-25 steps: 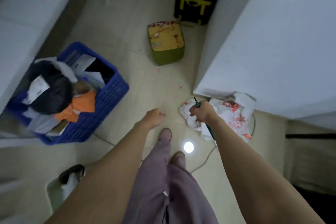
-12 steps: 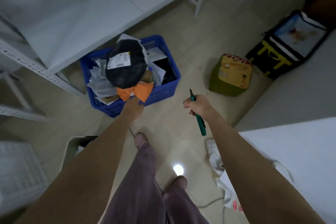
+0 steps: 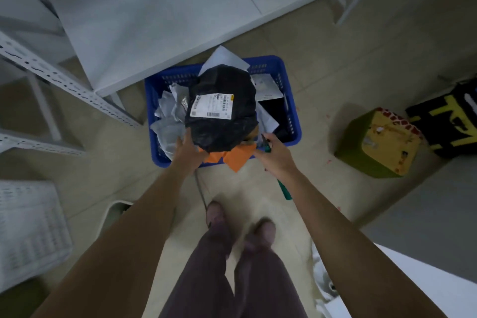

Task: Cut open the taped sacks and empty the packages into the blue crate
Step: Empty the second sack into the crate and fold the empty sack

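Note:
The blue crate [image 3: 291, 111] sits on the floor ahead of me, partly under a white table. It is heaped with packages: a big black bag with a white label [image 3: 222, 108] on top, an orange package [image 3: 232, 157] hanging over the near rim, grey and white mailers [image 3: 169, 113] at the left. My left hand [image 3: 189, 148] rests against the black bag's near left edge, fingers spread on it. My right hand [image 3: 272, 155] is at the crate's near right rim, next to the orange package, closed around a green-handled cutter [image 3: 284, 190].
A white table [image 3: 160, 8] overhangs the crate's far side, with perforated metal shelving [image 3: 51, 72] to the left. A white basket [image 3: 28, 227] stands at lower left. A green-and-yellow stool [image 3: 379, 142] and a black-and-yellow bag [image 3: 449, 116] are at the right. An emptied white sack [image 3: 322, 276] lies by my feet.
I have turned from the white sack on the floor to the blue crate and stepped closer. Both hands have reached forward to the crate's near edge; the cutter stays in my right hand.

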A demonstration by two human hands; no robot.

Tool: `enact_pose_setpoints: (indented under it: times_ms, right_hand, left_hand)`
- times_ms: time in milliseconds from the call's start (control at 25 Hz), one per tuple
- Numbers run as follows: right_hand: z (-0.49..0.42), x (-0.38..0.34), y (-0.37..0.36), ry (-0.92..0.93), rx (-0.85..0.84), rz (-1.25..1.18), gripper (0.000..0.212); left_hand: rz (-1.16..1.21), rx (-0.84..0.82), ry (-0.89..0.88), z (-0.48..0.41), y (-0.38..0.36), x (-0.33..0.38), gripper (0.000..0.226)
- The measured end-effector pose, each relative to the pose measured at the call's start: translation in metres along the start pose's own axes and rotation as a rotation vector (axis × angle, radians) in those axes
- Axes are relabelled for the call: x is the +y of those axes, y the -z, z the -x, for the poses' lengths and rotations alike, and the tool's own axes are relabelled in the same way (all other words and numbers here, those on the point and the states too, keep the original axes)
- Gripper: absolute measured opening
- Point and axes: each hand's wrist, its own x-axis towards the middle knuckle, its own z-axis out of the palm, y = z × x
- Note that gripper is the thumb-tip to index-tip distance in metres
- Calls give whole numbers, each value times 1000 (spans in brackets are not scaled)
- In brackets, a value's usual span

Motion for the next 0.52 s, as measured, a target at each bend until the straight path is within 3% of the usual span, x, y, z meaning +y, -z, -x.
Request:
enact_pose_setpoints:
  times_ms: [160,280,520]
  right_hand:
    - [-88,0,-33,185,2,273,78]
    - [-144,-3,-41,270,-3,424,86]
    - [-250,36,13,-29,-90,386,106]
  left_hand:
    - [-65,67,59,-73,-15,7,108]
    - [-131,79,19,-122,-31,18,115]
    - [-305,-27,-141,-183,-121,91,109]
